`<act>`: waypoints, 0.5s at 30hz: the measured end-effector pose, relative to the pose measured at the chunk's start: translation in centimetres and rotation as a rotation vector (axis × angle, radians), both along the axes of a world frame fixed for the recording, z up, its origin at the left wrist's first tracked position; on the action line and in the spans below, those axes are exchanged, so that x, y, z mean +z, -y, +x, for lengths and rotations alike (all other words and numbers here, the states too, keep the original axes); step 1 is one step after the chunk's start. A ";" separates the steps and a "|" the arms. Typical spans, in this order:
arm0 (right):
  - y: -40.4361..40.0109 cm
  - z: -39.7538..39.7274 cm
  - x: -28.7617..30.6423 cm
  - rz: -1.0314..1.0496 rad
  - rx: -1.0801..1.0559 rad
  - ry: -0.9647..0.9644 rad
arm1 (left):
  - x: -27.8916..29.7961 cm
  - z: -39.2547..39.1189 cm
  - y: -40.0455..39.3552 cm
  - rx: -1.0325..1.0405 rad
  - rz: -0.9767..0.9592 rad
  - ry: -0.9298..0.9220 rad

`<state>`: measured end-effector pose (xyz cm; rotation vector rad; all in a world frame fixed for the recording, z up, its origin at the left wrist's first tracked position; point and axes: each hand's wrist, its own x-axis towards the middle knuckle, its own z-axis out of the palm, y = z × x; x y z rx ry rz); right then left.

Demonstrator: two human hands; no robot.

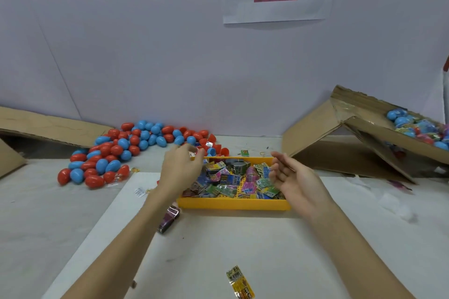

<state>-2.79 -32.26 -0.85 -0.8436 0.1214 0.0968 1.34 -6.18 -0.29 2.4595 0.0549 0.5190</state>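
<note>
Leftmost, red and blue plastic eggs (116, 150) lie heaped beyond the far left corner of the yellow tray (233, 204). Over that corner hangs the left hand (181, 167), fingers bent; whether it pinches anything cannot be told. Printed packets (233, 182) fill the tray. Above its right end, the right hand (295, 177) is spread and empty.

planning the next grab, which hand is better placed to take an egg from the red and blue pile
Left. The left hand is at the far left corner of the yellow tray, beside the egg pile. The right hand hovers open over the tray's right side, farther from the eggs.
</note>
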 end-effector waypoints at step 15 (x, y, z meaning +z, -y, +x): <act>-0.4 0.5 -0.7 -0.040 -0.047 0.052 | -1.7 12.3 -5.9 -0.026 0.311 -0.267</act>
